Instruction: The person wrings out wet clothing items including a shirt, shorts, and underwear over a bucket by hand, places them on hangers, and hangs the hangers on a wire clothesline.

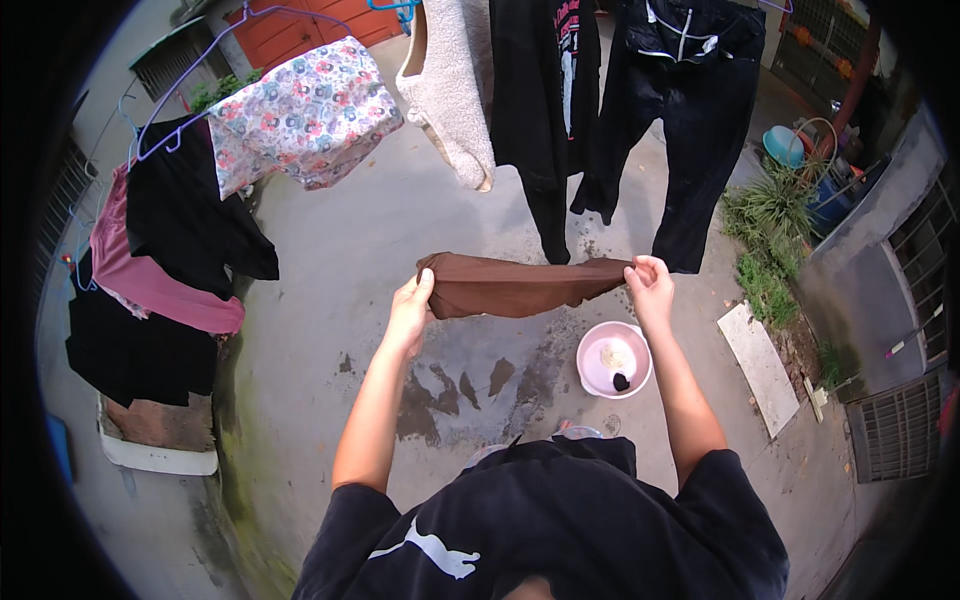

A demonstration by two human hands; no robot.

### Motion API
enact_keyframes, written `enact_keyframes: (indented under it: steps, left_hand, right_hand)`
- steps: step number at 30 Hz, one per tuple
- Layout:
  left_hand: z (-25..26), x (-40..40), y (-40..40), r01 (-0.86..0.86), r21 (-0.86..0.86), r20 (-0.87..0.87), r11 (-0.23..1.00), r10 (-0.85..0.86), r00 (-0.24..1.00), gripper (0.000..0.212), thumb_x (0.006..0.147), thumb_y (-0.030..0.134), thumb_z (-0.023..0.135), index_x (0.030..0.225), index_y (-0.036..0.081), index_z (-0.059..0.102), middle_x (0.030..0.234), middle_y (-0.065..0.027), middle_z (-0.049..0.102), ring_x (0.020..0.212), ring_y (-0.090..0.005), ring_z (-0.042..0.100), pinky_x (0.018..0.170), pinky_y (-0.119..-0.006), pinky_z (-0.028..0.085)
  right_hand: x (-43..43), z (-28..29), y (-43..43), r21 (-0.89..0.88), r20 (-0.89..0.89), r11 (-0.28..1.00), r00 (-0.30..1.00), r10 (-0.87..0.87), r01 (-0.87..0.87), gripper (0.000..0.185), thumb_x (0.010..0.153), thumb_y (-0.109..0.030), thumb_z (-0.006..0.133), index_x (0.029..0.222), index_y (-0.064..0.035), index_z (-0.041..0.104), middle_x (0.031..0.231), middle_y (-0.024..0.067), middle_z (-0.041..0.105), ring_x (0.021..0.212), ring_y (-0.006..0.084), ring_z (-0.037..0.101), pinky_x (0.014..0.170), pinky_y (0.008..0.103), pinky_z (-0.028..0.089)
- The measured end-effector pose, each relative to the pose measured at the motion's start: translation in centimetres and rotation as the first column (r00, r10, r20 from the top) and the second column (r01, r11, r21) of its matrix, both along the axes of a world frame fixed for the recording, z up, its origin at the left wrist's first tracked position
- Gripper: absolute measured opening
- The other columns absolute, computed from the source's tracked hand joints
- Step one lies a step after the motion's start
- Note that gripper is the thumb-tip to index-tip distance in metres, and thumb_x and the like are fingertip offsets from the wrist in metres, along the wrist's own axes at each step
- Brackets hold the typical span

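Note:
A brown cloth garment (517,286) is stretched sideways in front of me. My left hand (414,307) grips its left end, thumb on top, and my right hand (651,289) pinches its right end. Below the right hand a pink plastic basin (587,367) stands on the concrete, with a small black item (621,382) and a pale item (612,355) in it. Beyond the brown garment hang black trousers (675,97), a black garment with a print (529,97) and a cream fleece garment (448,90).
At the left hang a floral cloth (304,112), black shorts (187,202) and a pink garment (161,277), several on hangers. Wet patches mark the concrete floor (300,375). Plants (772,217) and a pale slab (759,369) lie along the right side.

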State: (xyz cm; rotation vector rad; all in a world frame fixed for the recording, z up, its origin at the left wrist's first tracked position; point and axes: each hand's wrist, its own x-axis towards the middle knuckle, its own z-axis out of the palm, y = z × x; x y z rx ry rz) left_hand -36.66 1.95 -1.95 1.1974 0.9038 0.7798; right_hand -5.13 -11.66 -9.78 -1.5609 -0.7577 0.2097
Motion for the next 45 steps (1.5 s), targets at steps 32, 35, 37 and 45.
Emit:
enact_keyframes:
  steps: [32, 35, 37, 45]
  left_hand:
    - [-5.9, -14.8, 3.6, -0.425, -0.236, -0.251, 0.874, 0.367, 0.896, 0.019, 0.087, 0.018, 0.055, 0.1, 0.004, 0.054, 0.105, -0.0114, 0.06, 0.104, -0.026, 0.056, 0.085, -0.04, 0.044]
    - [-5.0, -14.2, 4.6, -0.352, -0.183, -0.005, 0.918, 0.357, 0.934, 0.028, 0.088, 0.024, 0.056, 0.108, 0.005, 0.052, 0.113, -0.011, 0.056, 0.111, -0.0272, 0.052, 0.089, -0.041, 0.042]
    - [-2.7, -12.3, 5.2, -0.312, -0.067, 0.213, 0.948, 0.319, 0.923, 0.051, 0.089, 0.038, 0.055, 0.127, 0.006, 0.043, 0.126, -0.0114, 0.049, 0.117, -0.0282, 0.048, 0.096, -0.042, 0.037]
    - [0.3, -12.4, -3.4, -0.083, 0.44, -0.092, 0.894, 0.137, 0.986, 0.074, 0.08, 0.062, 0.052, 0.128, 0.006, 0.045, 0.124, -0.0142, 0.05, 0.118, -0.0267, 0.046, 0.099, -0.042, 0.032]
  right_hand:
    - [-12.0, 7.8, 8.6, -0.276, -0.211, 0.464, 0.524, 0.825, -0.842, 0.018, 0.09, -0.019, 0.057, 0.085, -0.0013, 0.057, 0.059, -0.0007, 0.052, 0.046, 0.0065, 0.047, 0.044, 0.0225, 0.04]
    - [-12.7, 11.4, 9.3, 0.054, -0.434, 0.482, 0.414, 0.8, -0.875, 0.016, 0.09, -0.018, 0.056, 0.086, -0.0024, 0.058, 0.068, 0.003, 0.058, 0.05, 0.0087, 0.052, 0.048, 0.0227, 0.044]
    - [-13.2, 12.6, 10.1, 0.279, -0.518, 0.476, 0.286, 0.806, -0.834, 0.019, 0.091, -0.021, 0.055, 0.093, -0.0021, 0.056, 0.079, 0.0071, 0.062, 0.058, 0.0146, 0.059, 0.057, 0.0261, 0.05]
    - [-17.0, 18.0, 9.0, 0.596, -0.44, 0.446, 0.193, 0.877, -0.667, 0.019, 0.095, -0.02, 0.047, 0.1, -0.0022, 0.051, 0.105, 0.0163, 0.059, 0.099, 0.0283, 0.061, 0.084, 0.0373, 0.05]
